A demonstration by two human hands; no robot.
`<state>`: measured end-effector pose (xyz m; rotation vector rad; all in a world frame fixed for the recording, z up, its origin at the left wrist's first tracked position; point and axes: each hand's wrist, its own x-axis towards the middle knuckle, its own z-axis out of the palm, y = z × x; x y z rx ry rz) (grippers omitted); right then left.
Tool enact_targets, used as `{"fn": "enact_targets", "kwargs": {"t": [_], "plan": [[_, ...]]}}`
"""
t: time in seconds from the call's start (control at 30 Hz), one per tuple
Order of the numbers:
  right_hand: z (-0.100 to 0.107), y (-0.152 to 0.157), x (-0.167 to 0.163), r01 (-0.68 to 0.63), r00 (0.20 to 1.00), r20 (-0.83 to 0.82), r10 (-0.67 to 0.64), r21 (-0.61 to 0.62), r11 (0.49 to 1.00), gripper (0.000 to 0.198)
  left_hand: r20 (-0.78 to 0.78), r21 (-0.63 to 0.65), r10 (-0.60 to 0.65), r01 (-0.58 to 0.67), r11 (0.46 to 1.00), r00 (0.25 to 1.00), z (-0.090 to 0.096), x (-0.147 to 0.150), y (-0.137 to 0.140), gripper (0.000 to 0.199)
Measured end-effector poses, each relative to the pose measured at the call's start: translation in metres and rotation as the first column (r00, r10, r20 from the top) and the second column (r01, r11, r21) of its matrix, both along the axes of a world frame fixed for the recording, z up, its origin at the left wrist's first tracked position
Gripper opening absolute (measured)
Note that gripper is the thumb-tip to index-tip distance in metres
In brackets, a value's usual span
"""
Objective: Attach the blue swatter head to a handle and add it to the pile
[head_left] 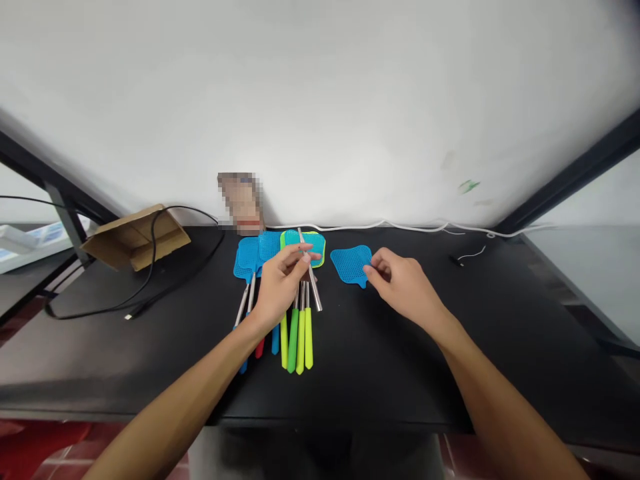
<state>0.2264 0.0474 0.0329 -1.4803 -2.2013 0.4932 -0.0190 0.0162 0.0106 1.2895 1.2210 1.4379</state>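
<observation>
The left hand (280, 283) pinches a thin metal rod (311, 279) between thumb and fingertips, holding it tilted above a row of fly swatters (295, 320) lying on the black table (150, 353). The right hand (400, 283) nips the stem end of a loose blue swatter head (350, 262), which rests flat on the table just beside the row. The rod looks stiff, light and smooth, likely slippery, so a grip near its end seems best. The mesh head looks thin and bendy; its neck is probably the firmest place to take it.
</observation>
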Motion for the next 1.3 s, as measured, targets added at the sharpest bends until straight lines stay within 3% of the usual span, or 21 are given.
{"fn": "enact_targets", "kwargs": {"t": [0.1,0.17,0.63,1.1,1.3], "plan": [[0.002,-0.013,-0.009,-0.233,0.961,-0.169,0.218,-0.078,0.969,0.013,0.088,0.008,0.046,-0.046,0.999,0.995,-0.001,0.000,0.001,0.038],[0.001,-0.018,-0.014,-0.291,0.946,-0.182,0.269,-0.110,0.950,0.012,0.127,0.016,0.072,-0.075,0.997,0.989,-0.001,0.000,0.001,0.042],[-0.003,-0.025,-0.020,-0.386,0.916,-0.198,0.350,-0.189,0.903,0.007,0.248,0.115,0.081,-0.113,0.987,0.965,0.004,0.003,0.001,0.041],[-0.003,-0.026,-0.022,-0.400,0.898,-0.288,0.333,-0.220,0.889,0.008,0.244,0.167,0.050,-0.093,0.981,0.968,-0.001,0.005,0.001,0.039],[-0.003,-0.028,-0.023,-0.386,0.900,-0.305,0.312,-0.226,0.894,0.010,0.168,0.183,0.030,-0.061,0.981,0.985,0.002,0.006,-0.001,0.038]]}}
